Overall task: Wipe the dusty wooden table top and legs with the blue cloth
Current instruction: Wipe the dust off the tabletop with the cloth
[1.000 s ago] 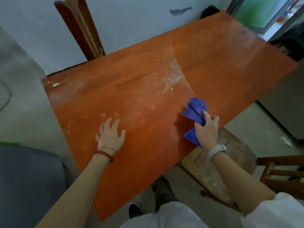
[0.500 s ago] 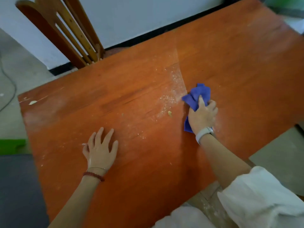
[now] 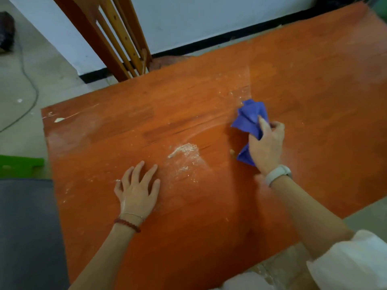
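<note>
The orange wooden table top [image 3: 314, 84] fills most of the view. My right hand [image 3: 267, 145] grips the crumpled blue cloth [image 3: 250, 119] and presses it on the table near the middle. A small heap of white dust [image 3: 185, 150] lies just left of the cloth, with thinner dust around it. My left hand [image 3: 137, 190] rests flat on the table with fingers spread, near the dust heap. More pale dust and a white chip [image 3: 59, 119] mark the far left corner. The table legs are hidden.
A wooden chair back [image 3: 113, 38] stands at the table's far edge against a white wall. A cable [image 3: 31, 84] runs over the grey floor at left. A green object [image 3: 21, 165] and a dark grey surface [image 3: 27, 227] lie left of the table.
My right hand has pushed the cloth from the near edge up onto the table's middle. The dust has gathered into a heap left of the cloth. My left hand stays flat.
</note>
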Available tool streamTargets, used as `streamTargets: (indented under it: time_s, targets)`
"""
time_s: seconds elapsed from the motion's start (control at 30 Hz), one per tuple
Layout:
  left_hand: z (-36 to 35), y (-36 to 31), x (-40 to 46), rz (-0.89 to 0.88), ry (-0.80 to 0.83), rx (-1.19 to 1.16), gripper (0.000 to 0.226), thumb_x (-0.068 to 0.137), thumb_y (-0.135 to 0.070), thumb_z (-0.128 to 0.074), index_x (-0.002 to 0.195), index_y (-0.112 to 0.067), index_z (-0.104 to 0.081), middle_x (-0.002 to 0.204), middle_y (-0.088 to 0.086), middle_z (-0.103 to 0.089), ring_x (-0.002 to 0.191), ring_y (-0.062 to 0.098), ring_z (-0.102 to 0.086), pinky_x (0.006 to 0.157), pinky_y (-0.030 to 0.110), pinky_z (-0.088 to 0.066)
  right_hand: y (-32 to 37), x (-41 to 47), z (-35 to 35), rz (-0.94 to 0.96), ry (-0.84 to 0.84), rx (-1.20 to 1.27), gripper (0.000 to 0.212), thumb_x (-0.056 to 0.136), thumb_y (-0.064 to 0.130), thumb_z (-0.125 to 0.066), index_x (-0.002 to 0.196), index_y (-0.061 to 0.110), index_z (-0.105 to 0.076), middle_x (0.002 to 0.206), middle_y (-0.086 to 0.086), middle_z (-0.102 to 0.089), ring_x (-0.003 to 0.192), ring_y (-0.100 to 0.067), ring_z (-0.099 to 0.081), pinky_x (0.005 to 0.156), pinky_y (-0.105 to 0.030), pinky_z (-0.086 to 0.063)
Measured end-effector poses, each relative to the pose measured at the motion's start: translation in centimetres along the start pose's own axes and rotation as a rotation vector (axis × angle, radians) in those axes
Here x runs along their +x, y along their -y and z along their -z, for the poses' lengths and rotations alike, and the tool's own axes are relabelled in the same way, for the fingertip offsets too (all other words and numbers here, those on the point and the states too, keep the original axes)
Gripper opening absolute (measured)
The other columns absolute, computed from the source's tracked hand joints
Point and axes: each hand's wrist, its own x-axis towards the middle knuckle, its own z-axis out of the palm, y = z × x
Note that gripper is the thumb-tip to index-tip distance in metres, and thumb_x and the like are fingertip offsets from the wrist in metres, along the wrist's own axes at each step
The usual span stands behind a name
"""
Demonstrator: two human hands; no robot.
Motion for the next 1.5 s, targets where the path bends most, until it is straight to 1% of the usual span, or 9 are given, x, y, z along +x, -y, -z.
streamTargets:
  time_s: [0.13,0.47,0.77,0.93,1.07,1.23,1.33,1.43,1.5]
  targets:
    - [-0.2,0.1,-0.1,-0.019,-0.017,0.011,0.062,0.079,-0.059,-0.015,0.127,-0.037,-0.049,0.145,-0.001,-0.037,0.135,0.026,-0.024,0.105,0.057,-0.017,-1.0,2.6,-0.6,-0.182,0.009,-0.154,0.049,0.087,0.023,-0.05,0.135,0.017,-0.041,0.134,-0.015,-0.031,0.12,-0.035,-0.033,0.089,-0.042,-0.04]
    - [2.3,3.0,-0.8,-0.085,-0.012,-0.176,0.059,0.083,-0.055,-0.022,0.133,-0.031,-0.043,0.147,-0.003,-0.034,0.137,0.023,-0.024,0.108,0.053,-0.019,6.3,-5.2,-7.7,0.32,0.202,-0.268,0.048,0.075,0.036,-0.047,0.118,0.018,-0.059,0.119,-0.017,-0.053,0.096,-0.041,-0.049,0.068,-0.043,-0.046]
    - [4.9,17.3,-2.3,-0.025,-0.023,-0.07,0.059,0.084,-0.044,-0.029,0.136,-0.019,-0.041,0.148,0.008,-0.031,0.139,0.027,-0.023,0.107,0.055,-0.018,12.1,-16.3,-12.0,0.36,0.241,-0.253,0.049,0.075,0.04,-0.038,0.113,0.021,-0.062,0.11,-0.012,-0.059,0.083,-0.035,-0.055,0.058,-0.038,-0.048]
    - [6.6,22.6,0.1,-0.253,0.027,-0.015,0.042,0.094,-0.03,-0.04,0.133,-0.016,-0.045,0.146,0.004,-0.036,0.135,0.024,-0.032,0.105,0.049,-0.027,17.3,-24.0,-15.9,0.34,0.272,-0.22,0.048,0.076,0.038,-0.038,0.114,0.021,-0.062,0.11,-0.01,-0.059,0.082,-0.033,-0.054,0.058,-0.037,-0.045]
    - [7.6,26.4,1.6,-0.426,0.108,-0.117,0.06,0.085,-0.039,-0.026,0.126,-0.006,-0.053,0.137,0.015,-0.048,0.128,0.03,-0.044,0.104,0.046,-0.037,21.4,-30.0,-18.6,0.412,0.321,-0.184,0.046,0.075,0.035,-0.04,0.113,0.02,-0.062,0.107,-0.011,-0.06,0.081,-0.034,-0.055,0.059,-0.039,-0.048]
    - [8.7,28.9,0.5,-0.376,0.1,-0.259,0.039,0.092,-0.009,-0.046,0.13,0.001,-0.045,0.142,0.02,-0.038,0.134,0.033,-0.034,0.111,0.039,-0.024,23.2,-36.3,-20.1,0.578,0.468,-0.182,0.038,0.071,0.031,-0.051,0.108,0.028,-0.058,0.105,-0.005,-0.06,0.085,-0.022,-0.044,0.062,-0.031,-0.044]
    - [8.5,31.0,-2.0,-0.333,0.091,-0.332,0.038,0.09,-0.007,-0.051,0.126,0.005,-0.048,0.134,0.026,-0.044,0.129,0.036,-0.038,0.109,0.037,-0.024,23.8,-39.6,-20.1,0.7,0.649,-0.219,0.035,0.069,0.026,-0.066,0.104,0.027,-0.063,0.103,-0.004,-0.061,0.088,-0.022,-0.047,0.067,-0.033,-0.045]
    - [8.2,33.2,-4.7,-0.21,0.117,-0.471,0.033,0.088,-0.004,-0.054,0.121,0.003,-0.053,0.126,0.024,-0.051,0.119,0.035,-0.048,0.105,0.039,-0.033,24.3,-41.7,-19.8,0.616,0.683,-0.127,0.034,0.073,0.019,-0.057,0.107,0.018,-0.061,0.105,-0.012,-0.06,0.089,-0.03,-0.055,0.071,-0.037,-0.048]
    - [8.2,34.0,-6.8,-0.139,0.152,-0.583,0.032,0.088,-0.001,-0.052,0.12,0.0,-0.054,0.123,0.017,-0.054,0.113,0.03,-0.052,0.098,0.029,-0.038,24.5,-42.4,-19.4,0.594,0.609,-0.123,0.037,0.071,0.02,-0.052,0.108,0.018,-0.058,0.103,-0.009,-0.062,0.088,-0.029,-0.057,0.072,-0.033,-0.048]
